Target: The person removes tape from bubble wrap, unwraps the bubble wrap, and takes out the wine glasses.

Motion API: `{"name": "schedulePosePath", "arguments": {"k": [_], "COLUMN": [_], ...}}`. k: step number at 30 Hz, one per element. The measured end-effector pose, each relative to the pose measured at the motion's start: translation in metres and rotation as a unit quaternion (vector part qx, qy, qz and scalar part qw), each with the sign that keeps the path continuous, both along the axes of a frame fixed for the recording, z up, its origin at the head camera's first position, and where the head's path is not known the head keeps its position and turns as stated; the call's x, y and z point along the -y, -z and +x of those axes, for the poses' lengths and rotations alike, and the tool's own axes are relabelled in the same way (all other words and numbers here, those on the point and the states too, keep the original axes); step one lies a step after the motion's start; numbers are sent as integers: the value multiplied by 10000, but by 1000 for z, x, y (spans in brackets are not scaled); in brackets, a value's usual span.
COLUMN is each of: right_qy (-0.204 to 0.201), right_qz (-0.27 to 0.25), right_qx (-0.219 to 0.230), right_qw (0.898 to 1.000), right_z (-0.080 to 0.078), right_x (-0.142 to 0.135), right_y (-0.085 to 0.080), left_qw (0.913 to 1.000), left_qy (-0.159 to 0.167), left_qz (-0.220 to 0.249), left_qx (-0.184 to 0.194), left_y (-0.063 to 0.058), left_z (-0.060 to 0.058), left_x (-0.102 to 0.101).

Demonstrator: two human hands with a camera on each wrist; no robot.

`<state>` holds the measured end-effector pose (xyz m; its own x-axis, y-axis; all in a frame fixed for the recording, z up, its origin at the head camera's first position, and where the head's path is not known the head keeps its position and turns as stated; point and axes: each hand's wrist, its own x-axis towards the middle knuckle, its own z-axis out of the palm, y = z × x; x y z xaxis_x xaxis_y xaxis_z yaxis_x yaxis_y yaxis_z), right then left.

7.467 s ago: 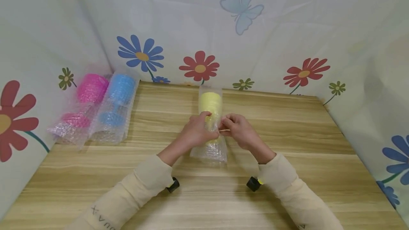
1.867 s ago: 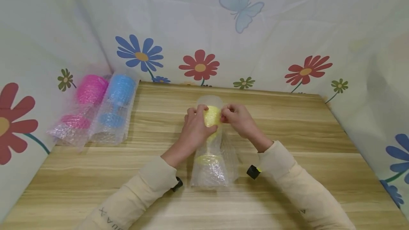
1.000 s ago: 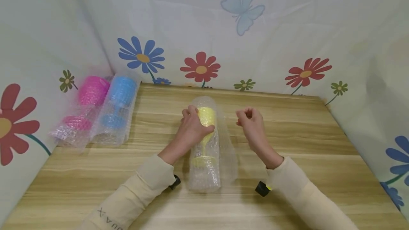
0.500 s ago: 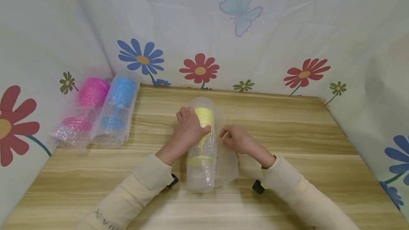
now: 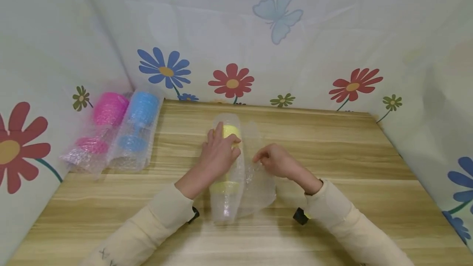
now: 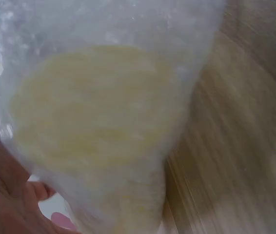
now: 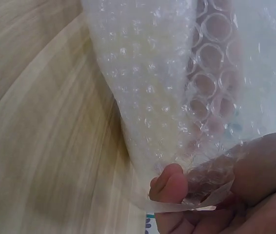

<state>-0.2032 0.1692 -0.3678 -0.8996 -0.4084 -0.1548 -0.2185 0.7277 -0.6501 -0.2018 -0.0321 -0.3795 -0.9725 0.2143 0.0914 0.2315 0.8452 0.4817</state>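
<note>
In the head view, a yellow goblet lies at mid-table inside bubble wrap, with its cup toward the back wall. My left hand holds the wrapped goblet from the left, covering part of the cup and stem. My right hand pinches the wrap's loose flap, which spreads to the right of the goblet. In the left wrist view, the round yellow foot shows blurred through the plastic, near the left hand. The right wrist view has the right hand's fingertips gripping the wrap's edge.
Two more bubble-wrapped goblets, one pink and one blue, lie side by side at the table's back left. A flower-printed cloth wall stands behind and along both sides of the wooden table.
The wrap, snug around the goblet earlier, now has a flap spread to the right. The goblet has shifted left with my left hand. My right hand left the wrap, then took its edge.
</note>
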Motion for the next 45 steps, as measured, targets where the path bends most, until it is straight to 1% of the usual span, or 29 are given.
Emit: {"name": "schedulePosePath", "arguments": {"k": [4, 7, 11, 13, 17, 20, 21, 25, 28, 32, 35, 38, 41, 45], "right_qy": [115, 194, 301, 355, 385, 432, 463, 474, 464, 493, 461, 420, 361, 301], "right_qz": [-135, -248, -438, -538, -645, -688, -681, -699, -723, -711, -721, -757, -804, -882], "right_qx": [234, 426, 578, 647, 678, 724, 747, 735, 662, 602, 601, 602, 575, 552], "right_qw": [9996, 9986, 9969, 9958, 9949, 9941, 9938, 9937, 9941, 9944, 9945, 9944, 9945, 9941], "right_z": [0, 1, 1, 1, 1, 2, 2, 2, 1, 1, 1, 1, 1, 0], "right_x": [-1, -4, -11, -15, -20, -24, -26, -29, -30, -32, -35, -38, -40, -44], "right_y": [-5, -9, -11, -12, -14, -15, -16, -16, -17, -16, -16, -17, -19, -20], "left_qw": [9994, 9985, 9966, 9965, 9985, 9996, 9998, 9999, 9995, 9990, 9988, 9992, 9997, 9988], "left_qy": [-96, -178, -365, -446, -398, -211, -148, 58, 124, 90, 31, -60, -204, -428], "left_qz": [328, 512, 641, 591, 341, 179, 143, -56, -147, -22, 85, 100, 72, 174], "left_qx": [-10, 123, 365, 390, 145, -37, -46, -85, -267, -445, -480, -371, -145, 156], "left_y": [5, 8, 9, 8, 6, 3, 3, 3, 5, 10, 12, 13, 11, 6], "left_z": [2, 0, -2, -3, -3, -2, -2, 0, 2, 3, 3, 2, 2, 1], "left_x": [4, 8, 12, 14, 19, 22, 23, 24, 24, 24, 24, 26, 29, 30]}}
